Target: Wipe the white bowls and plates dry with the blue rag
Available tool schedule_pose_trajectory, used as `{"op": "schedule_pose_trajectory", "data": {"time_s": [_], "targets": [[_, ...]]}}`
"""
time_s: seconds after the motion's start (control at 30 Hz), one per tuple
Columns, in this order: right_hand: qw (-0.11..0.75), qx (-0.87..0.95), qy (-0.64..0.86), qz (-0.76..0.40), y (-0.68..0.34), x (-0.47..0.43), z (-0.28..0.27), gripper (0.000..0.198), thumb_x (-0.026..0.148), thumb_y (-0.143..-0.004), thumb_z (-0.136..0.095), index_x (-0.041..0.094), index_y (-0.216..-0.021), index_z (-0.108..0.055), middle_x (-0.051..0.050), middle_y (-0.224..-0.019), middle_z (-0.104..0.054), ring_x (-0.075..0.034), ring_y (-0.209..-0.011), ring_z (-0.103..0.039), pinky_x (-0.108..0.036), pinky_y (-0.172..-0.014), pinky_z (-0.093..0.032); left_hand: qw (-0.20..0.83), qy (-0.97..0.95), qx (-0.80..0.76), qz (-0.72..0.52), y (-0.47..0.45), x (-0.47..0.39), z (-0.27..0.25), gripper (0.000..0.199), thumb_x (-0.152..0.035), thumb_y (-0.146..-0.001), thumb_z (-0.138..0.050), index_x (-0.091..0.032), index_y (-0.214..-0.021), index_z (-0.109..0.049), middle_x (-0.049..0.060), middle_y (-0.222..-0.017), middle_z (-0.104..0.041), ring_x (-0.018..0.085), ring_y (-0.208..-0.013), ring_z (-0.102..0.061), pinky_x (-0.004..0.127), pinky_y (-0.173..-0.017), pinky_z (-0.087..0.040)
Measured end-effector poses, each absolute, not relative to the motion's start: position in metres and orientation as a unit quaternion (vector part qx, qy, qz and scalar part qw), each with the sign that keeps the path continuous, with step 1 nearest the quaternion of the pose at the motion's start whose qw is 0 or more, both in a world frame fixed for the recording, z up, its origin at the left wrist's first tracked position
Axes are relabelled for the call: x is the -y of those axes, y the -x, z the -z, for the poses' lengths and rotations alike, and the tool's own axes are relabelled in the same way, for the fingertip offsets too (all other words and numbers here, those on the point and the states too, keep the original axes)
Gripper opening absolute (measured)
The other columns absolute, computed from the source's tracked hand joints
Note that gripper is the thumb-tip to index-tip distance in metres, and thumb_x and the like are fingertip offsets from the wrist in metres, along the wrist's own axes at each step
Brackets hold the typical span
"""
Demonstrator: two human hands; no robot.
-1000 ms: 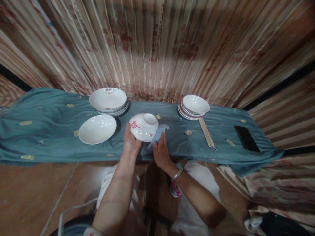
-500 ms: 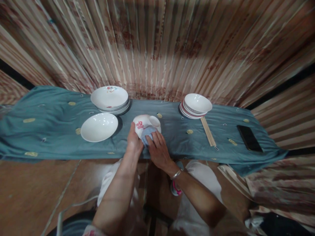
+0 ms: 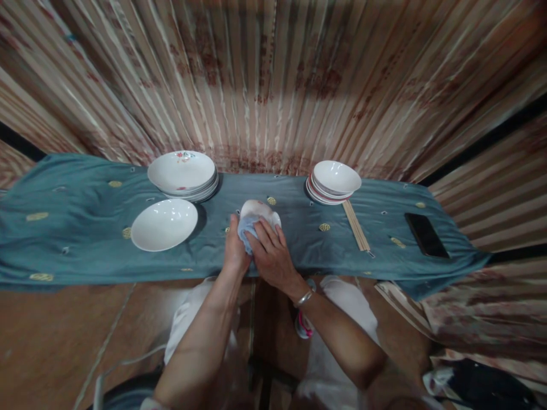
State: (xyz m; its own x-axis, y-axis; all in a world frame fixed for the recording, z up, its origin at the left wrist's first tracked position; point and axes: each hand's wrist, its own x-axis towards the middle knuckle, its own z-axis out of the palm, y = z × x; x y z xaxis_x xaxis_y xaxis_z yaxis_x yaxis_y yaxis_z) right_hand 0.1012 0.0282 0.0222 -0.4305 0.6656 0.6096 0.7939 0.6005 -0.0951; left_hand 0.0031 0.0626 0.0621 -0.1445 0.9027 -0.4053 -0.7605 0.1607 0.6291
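A small white bowl [image 3: 253, 207] is tilted between my hands above the near middle of the table, its outer side showing. My left hand [image 3: 236, 247] grips it from the left, thumb up along its side. My right hand [image 3: 272, 250] presses a light blue cloth [image 3: 247, 232] against the bowl's outside, fingers bent over the cloth. The cloth and fingers hide much of the bowl. To the left lies a single white shallow bowl [image 3: 164, 225], and behind it a stack of white plates [image 3: 182, 172] with a floral pattern on top.
A stack of small bowls [image 3: 337, 177] stands at the back right, with wooden chopsticks [image 3: 355, 226] in front of it. Farther right is a black phone [image 3: 426, 234]. A teal cloth [image 3: 85, 228] covers the narrow table, and a pleated curtain [image 3: 256, 85] hangs behind.
The bowl has turned in my hands, so its red mark no longer shows. My right hand and the blue cloth have shifted slightly left over it. The whole view has shifted a little.
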Motion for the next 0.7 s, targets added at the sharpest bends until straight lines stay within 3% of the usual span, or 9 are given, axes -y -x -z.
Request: {"op": "schedule_pose_trajectory", "data": {"time_s": [0.2,0.33,0.47,0.6,0.7], "targets": [[0.313,0.832,0.45,0.08,-0.103,-0.038,-0.041,0.043,0.022,-0.094,-0.044,0.017,-0.137,-0.049,-0.012,-0.149,-0.044,-0.023,-0.145,-0.028,-0.047,-0.119,-0.021,0.628,-0.103,-0.393,-0.664,-0.013,-0.06,-0.063,0.042,-0.042,-0.096,-0.043,-0.013,-0.082,-0.07,0.005,-0.078,-0.073,0.017,-0.091,-0.07,0.025,-0.093,-0.048],[0.314,0.828,0.464,0.039,-0.103,-0.046,-0.054,0.043,0.022,-0.095,-0.04,0.016,-0.136,-0.05,-0.01,-0.15,-0.043,-0.023,-0.144,-0.028,-0.045,-0.119,-0.021,0.619,-0.119,-0.373,-0.681,-0.013,-0.061,-0.054,0.031,-0.038,-0.092,-0.052,-0.014,-0.091,-0.072,0.008,-0.091,-0.075,0.019,-0.106,-0.067,0.023,-0.093,-0.049],[0.316,0.821,0.475,0.001,-0.103,-0.054,-0.062,0.045,0.023,-0.095,-0.036,0.014,-0.138,-0.048,-0.012,-0.148,-0.045,-0.024,-0.142,-0.031,-0.047,-0.119,-0.022,0.592,-0.165,-0.399,-0.68,-0.012,-0.061,-0.05,0.025,-0.03,-0.092,-0.054,-0.014,-0.089,-0.073,0.006,-0.09,-0.075,0.015,-0.092,-0.069,0.019,-0.08,-0.051],[0.343,0.8,0.49,-0.044,-0.108,-0.066,-0.066,0.044,0.023,-0.096,-0.034,0.012,-0.136,-0.05,-0.014,-0.145,-0.047,-0.023,-0.139,-0.037,-0.045,-0.117,-0.026,0.575,-0.217,-0.426,-0.663,-0.013,-0.059,-0.049,0.018,-0.024,-0.088,-0.059,-0.016,-0.08,-0.073,0.002,-0.07,-0.071,0.013,-0.067,-0.066,0.02,-0.064,-0.052],[0.377,0.781,0.486,-0.105,-0.116,-0.08,-0.065,0.045,0.023,-0.095,-0.033,0.01,-0.132,-0.053,-0.015,-0.14,-0.052,-0.022,-0.134,-0.043,-0.04,-0.115,-0.03,0.604,-0.232,-0.43,-0.63,-0.014,-0.057,-0.048,0.021,-0.023,-0.084,-0.063,-0.017,-0.065,-0.068,0.002,-0.058,-0.066,0.016,-0.063,-0.065,0.024,-0.059,-0.05]]}}
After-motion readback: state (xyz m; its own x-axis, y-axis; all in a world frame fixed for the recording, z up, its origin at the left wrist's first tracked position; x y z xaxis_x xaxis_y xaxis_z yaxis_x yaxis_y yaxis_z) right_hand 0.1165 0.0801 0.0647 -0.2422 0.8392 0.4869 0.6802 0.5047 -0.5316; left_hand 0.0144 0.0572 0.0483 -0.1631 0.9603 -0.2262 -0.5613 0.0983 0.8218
